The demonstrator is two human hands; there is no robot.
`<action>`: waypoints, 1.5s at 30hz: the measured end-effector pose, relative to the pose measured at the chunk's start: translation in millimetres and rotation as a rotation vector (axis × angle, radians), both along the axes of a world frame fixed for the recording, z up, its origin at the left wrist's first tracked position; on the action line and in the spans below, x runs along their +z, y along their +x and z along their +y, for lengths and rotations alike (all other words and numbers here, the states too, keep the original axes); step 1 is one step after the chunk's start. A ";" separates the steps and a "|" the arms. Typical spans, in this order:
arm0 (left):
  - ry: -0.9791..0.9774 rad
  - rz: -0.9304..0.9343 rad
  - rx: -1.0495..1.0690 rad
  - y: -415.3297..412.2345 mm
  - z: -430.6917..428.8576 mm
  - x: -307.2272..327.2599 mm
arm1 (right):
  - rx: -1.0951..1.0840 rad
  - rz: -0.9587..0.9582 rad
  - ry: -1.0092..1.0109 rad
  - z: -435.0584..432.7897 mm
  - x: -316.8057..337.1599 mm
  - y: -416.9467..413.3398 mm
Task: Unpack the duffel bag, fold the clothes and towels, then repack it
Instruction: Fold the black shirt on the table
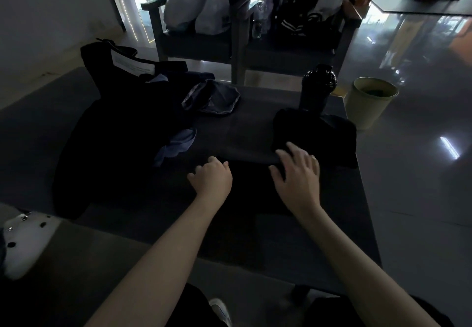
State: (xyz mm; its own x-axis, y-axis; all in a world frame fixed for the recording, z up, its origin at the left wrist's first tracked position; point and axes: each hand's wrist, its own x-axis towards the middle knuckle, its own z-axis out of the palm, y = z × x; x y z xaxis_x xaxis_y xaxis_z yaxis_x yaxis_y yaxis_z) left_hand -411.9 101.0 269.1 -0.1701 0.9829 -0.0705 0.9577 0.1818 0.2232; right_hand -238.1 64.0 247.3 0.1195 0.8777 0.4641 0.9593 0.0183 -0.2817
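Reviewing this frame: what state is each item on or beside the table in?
Duffel bag: slumped on the table, blue cloth spilling out.
Black garment: spread flat at the near edge.
Black cloth: folded, near the right edge.
Bottle: upright, capped.
Grey pouch: crumpled, lying flat.
Bin: upright, open-topped.

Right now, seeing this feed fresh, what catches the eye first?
The bare hands stand out in the gloom: left hand, fingers curled, and right hand, spread flat, both on a dark garment at the table's near middle. Behind, white plastic bags sit on a chair; a black bottle stands at the table's far right.
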 end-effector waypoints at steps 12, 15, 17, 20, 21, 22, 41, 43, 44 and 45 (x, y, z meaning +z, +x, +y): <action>-0.069 -0.009 -0.365 0.5 6.0 -31.3 | 0.071 0.035 -0.584 3.9 -25.1 12.8; -0.075 -0.054 -0.360 0.8 8.7 -31.2 | 0.053 0.028 -0.600 3.5 -25.5 16.9; -0.087 -0.047 -0.361 0.8 6.2 -29.9 | 0.049 0.040 -0.613 1.1 -24.5 14.7; -0.113 -0.016 -0.382 -1.1 -1.8 -25.8 | 0.049 0.025 -0.646 -8.1 -20.7 14.4; -0.128 -0.007 -0.397 -2.0 -5.0 -24.3 | 0.054 0.010 -0.660 -12.6 -18.9 15.9; -0.150 0.005 -0.414 -3.1 -7.8 -22.0 | 0.061 -0.008 -0.671 -16.7 -16.5 17.9; -0.538 -0.107 -0.536 -9.5 -22.3 30.6 | 0.199 -0.091 -0.833 -35.6 29.4 34.0; -0.533 -0.120 -0.559 -9.9 -26.2 35.6 | 0.226 -0.067 -0.765 -39.0 34.8 36.6; -0.522 -0.132 -0.567 -10.0 -28.3 39.5 | 0.237 -0.036 -0.729 -41.0 38.0 37.9; -0.504 -0.148 -0.574 -9.7 -30.3 43.8 | 0.247 -0.007 -0.692 -43.4 42.6 39.1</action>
